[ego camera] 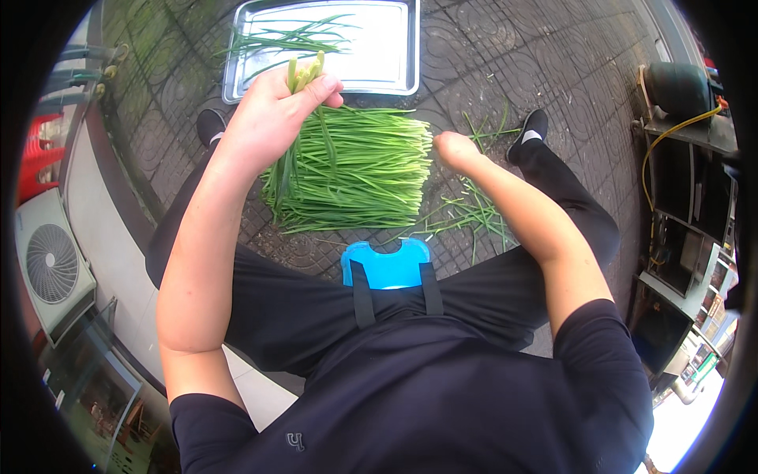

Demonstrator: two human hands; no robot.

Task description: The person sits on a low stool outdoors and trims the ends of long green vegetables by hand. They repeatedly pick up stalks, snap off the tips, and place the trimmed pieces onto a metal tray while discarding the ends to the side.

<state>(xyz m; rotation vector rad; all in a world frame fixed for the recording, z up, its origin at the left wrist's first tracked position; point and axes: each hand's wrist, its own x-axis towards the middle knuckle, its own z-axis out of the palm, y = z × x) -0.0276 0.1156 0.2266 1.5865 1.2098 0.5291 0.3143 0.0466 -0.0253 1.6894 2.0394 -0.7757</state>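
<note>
My left hand (299, 98) is raised over the left part of a big pile of green garlic chives (361, 169) on the paving. It grips a small bunch of chives (305, 74) whose pale cut ends stick up above the fist, the leaves hanging down. Beyond it lies a rectangular metal tray (379, 89) with some loose chives (290, 40) on its left side. Beside the pale ends of the pile, at its right, is my right hand (455, 149), fingers curled under; whether it holds anything is hidden.
Scattered chive scraps (474, 213) lie on the paving right of the pile. A blue plastic stool (388, 263) shows between my legs. My shoes flank the pile. An air-conditioner unit (53, 260) stands far left; a gas cylinder (678, 89) with a yellow hose stands far right.
</note>
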